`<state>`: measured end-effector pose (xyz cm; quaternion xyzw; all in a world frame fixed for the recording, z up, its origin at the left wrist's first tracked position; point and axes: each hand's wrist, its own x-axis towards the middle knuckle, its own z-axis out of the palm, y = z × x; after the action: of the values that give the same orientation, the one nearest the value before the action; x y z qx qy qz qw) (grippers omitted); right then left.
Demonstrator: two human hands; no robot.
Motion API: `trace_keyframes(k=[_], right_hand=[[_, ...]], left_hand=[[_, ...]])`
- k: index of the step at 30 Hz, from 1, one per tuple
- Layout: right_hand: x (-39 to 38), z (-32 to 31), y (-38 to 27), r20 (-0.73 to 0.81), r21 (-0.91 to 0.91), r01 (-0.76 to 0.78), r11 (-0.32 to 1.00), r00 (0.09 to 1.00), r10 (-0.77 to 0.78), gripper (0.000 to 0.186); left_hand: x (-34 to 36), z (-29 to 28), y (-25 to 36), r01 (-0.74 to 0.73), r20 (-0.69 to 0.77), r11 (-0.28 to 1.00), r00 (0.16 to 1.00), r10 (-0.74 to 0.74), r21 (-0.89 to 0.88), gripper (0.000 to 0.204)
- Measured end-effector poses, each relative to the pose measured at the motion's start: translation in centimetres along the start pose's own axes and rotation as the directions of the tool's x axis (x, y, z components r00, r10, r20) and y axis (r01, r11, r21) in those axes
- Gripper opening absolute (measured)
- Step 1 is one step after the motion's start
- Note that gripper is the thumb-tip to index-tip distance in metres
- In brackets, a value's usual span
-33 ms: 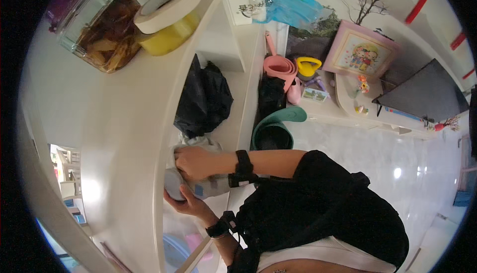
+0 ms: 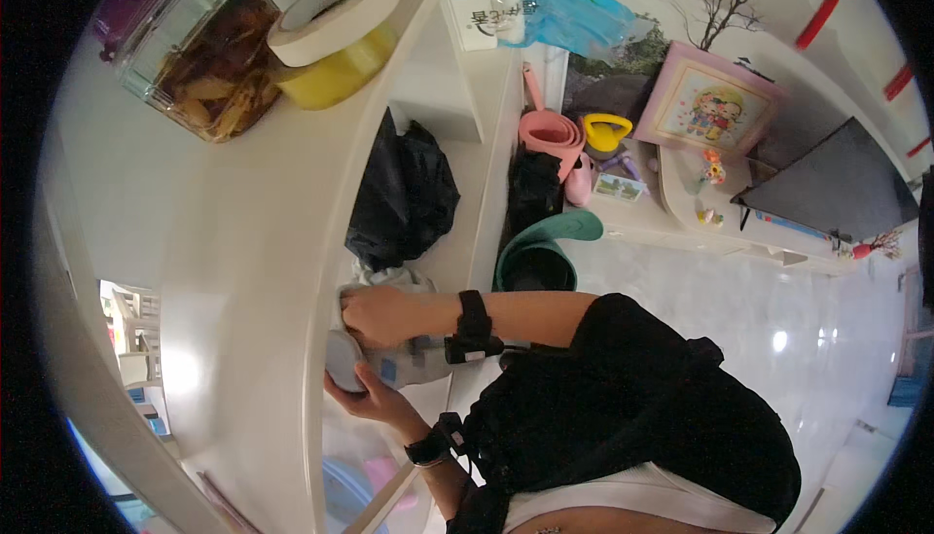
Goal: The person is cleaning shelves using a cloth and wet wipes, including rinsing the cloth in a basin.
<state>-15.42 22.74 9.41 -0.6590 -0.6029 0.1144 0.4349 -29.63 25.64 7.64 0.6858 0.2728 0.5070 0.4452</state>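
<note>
My left hand (image 2: pixel 375 400) grips the rim of a smooth, round, pale grey thing (image 2: pixel 343 361), thumb on one side and fingers beneath. What kind of thing it is I cannot make out. Just above it, my right hand (image 2: pixel 381 314) has its fingers curled down at the shelf opening; their tips are hidden. A pale, crumpled wrapping (image 2: pixel 420 364) with a blue patch shows between the hands, partly behind my right wrist. More whitish crumpled material (image 2: pixel 394 278) lies just beyond my right hand, beside a black plastic bag (image 2: pixel 404 189) on the shelf.
A white counter (image 2: pixel 243 271) runs along the left, bearing a clear container (image 2: pixel 209 67) of brown dried pieces and two tape rolls (image 2: pixel 336 43). A green bin-like thing (image 2: pixel 538 267), pink dipper (image 2: pixel 550 130) and blue bag (image 2: pixel 584 18) stand beyond. A light blue basin (image 2: pixel 345 490) is below.
The view has shifted very slightly. Both hands keep nearly the same place and hold.
</note>
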Motion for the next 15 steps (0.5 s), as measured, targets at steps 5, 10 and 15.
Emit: trace_keyframes(k=[5,10,15], right_hand=[[1.2,1.2,1.4,0.145,0.019,-0.047,0.999,0.988,0.044,0.032],[-1.4,0.7,0.2,-0.001,-0.047,0.127,0.991,0.992,-0.127,0.031],[-4.0,0.7,-1.2,-0.149,-0.136,0.209,0.968,0.962,-0.228,0.029]], left_hand=[[-0.1,0.3,0.1,-0.010,-0.074,0.989,0.997,0.022,0.150,0.053],[0.1,0.5,-0.3,-0.066,-0.103,0.984,0.991,0.084,0.167,0.056],[0.2,0.1,-0.6,-0.052,-0.098,0.973,0.992,0.075,0.223,0.058]])
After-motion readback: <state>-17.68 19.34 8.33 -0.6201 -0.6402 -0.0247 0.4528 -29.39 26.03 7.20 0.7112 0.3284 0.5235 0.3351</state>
